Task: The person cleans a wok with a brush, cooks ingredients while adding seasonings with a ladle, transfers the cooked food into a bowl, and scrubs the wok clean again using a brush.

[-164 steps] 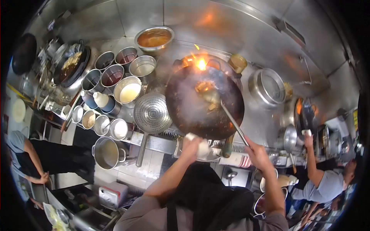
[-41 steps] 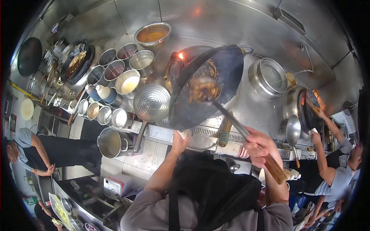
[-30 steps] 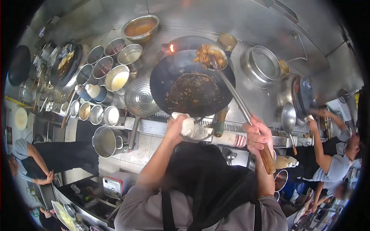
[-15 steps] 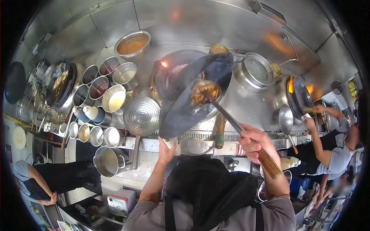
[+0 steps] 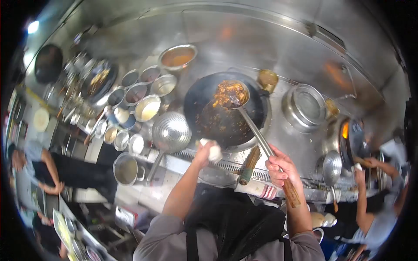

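Note:
My right hand (image 5: 281, 164) is wrapped round the wooden handle of a long ladle (image 5: 256, 131). The ladle's bowl is heaped with dark brown sauced food (image 5: 230, 94) and hangs over a black wok (image 5: 199, 102). Only scattered bits and a brown film show on the wok's inside. Closed on a folded white cloth (image 5: 215, 153), my left hand (image 5: 202, 155) is just below the wok's near rim; I cannot tell whether the cloth touches it. A bamboo brush (image 5: 251, 164) lies between my hands.
To the left are a perforated strainer (image 5: 171, 132), several seasoning pots (image 5: 148, 108) and a large pot (image 5: 126, 168). A steel pot (image 5: 304, 108) stands at the right, before another wok with flame (image 5: 346, 130) where a co-worker's hand (image 5: 359, 176) is. Another person (image 5: 45, 167) stands far left.
The wok, tilted up half a second ago, now lies level on the burner. My left hand has come off its rim with the cloth. The food is gathered in the ladle.

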Demonstrator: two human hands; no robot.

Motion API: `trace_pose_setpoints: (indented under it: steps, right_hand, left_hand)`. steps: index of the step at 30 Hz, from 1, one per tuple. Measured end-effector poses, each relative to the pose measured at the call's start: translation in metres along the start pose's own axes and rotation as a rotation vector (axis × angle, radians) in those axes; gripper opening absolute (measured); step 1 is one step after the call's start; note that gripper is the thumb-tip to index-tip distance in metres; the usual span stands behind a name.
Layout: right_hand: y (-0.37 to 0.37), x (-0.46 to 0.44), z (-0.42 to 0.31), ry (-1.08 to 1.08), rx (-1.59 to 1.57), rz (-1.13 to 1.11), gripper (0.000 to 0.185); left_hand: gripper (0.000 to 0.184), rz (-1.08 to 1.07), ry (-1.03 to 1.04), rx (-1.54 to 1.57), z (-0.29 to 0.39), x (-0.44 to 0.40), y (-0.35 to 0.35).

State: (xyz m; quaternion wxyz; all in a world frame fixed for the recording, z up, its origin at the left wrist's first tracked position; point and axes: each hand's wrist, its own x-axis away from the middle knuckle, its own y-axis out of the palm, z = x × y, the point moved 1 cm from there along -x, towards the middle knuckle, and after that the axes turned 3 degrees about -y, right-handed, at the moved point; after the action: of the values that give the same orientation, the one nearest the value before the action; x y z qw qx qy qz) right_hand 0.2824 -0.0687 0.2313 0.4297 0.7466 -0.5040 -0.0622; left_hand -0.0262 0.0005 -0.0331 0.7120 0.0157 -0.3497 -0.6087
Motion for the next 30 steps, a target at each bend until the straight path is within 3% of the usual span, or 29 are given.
trace_pose_setpoints:
  steps: [3, 4, 5, 7, 9, 10, 14, 16, 18, 24, 27, 30]
  right_hand:
    - [-0.026, -0.011, 0.007, 0.113, 0.145, -0.063, 0.071]
    - [-0.035, -0.015, 0.010, 0.155, 0.144, -0.094, 0.071]
    - [-0.042, -0.017, 0.015, 0.218, 0.156, -0.134, 0.071]
    - [-0.060, -0.027, 0.025, 0.379, 0.096, -0.215, 0.071]
    - [-0.050, -0.035, 0.034, 0.557, 0.078, -0.216, 0.070]
    - [-0.037, -0.044, 0.042, 0.674, 0.119, -0.287, 0.069]
    - [0.025, -0.077, 0.110, 1.087, 0.325, -0.491, 0.068]
    - [0.070, -0.072, 0.159, 1.220, 0.557, -0.507, 0.066]
    - [0.101, -0.070, 0.238, 1.461, 0.481, -0.756, 0.064]
    - [0.210, 0.070, 0.456, 1.982, 0.390, -0.961, 0.059]
    - [0.266, 0.179, 0.531, 1.988, 0.581, -1.163, 0.059]
    - [0.305, 0.284, 0.588, 1.715, 0.802, -1.734, 0.071]
  left_hand:
    - [0.058, 0.066, -0.062, 0.027, -0.009, -0.007, 0.028]
    - [0.070, 0.194, -0.024, 0.065, -0.011, 0.004, 0.035]
    - [0.081, 0.427, 0.079, -0.087, -0.017, 0.021, 0.034]
    - [0.085, 0.329, 0.161, 0.237, -0.052, 0.046, 0.004]
    - [0.059, 0.179, 0.083, 0.486, -0.065, 0.115, -0.024]
    - [0.045, 0.204, 0.159, 0.475, -0.067, 0.161, -0.034]
    - [0.030, 0.350, 0.333, 0.607, -0.146, 0.294, -0.091]
    - [0.028, 0.441, 0.383, 0.619, -0.214, 0.346, -0.117]
    - [0.026, 0.618, 0.435, 0.650, -0.245, 0.424, -0.112]
    - [0.037, 0.964, 0.689, 0.989, -0.335, 0.587, -0.075]
    - [0.041, 1.077, 0.847, 1.129, -0.382, 0.632, -0.068]
    - [0.045, 1.188, 0.927, 1.178, -0.397, 0.675, -0.060]
